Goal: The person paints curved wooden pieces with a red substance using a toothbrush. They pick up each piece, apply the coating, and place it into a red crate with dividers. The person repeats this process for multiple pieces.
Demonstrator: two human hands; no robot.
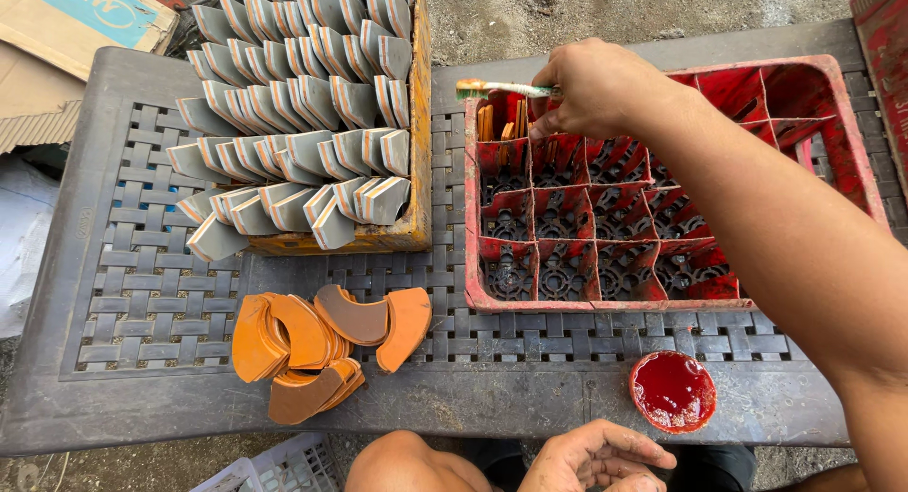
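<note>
My right hand (596, 85) reaches across a red divided crate (662, 305) and grips a thin brush (497, 89) with a paint-stained tip pointing left. Its fingers hover over the crate's far-left compartment, where several orange curved pieces (501, 123) stand on edge. My left hand (591, 459) rests low by my knee (407, 465), fingers loosely apart and holding nothing. A small round bowl of red paint (672, 390) sits on the table just beyond my left hand.
A pile of orange-painted curved pieces (322, 345) lies on the grey woven-pattern plastic table (142, 293). A yellow crate (416, 229) packed with grey curved pieces (303, 104) stands at the back left. A cardboard box (76, 14) and a white basket (274, 468) lie off the table.
</note>
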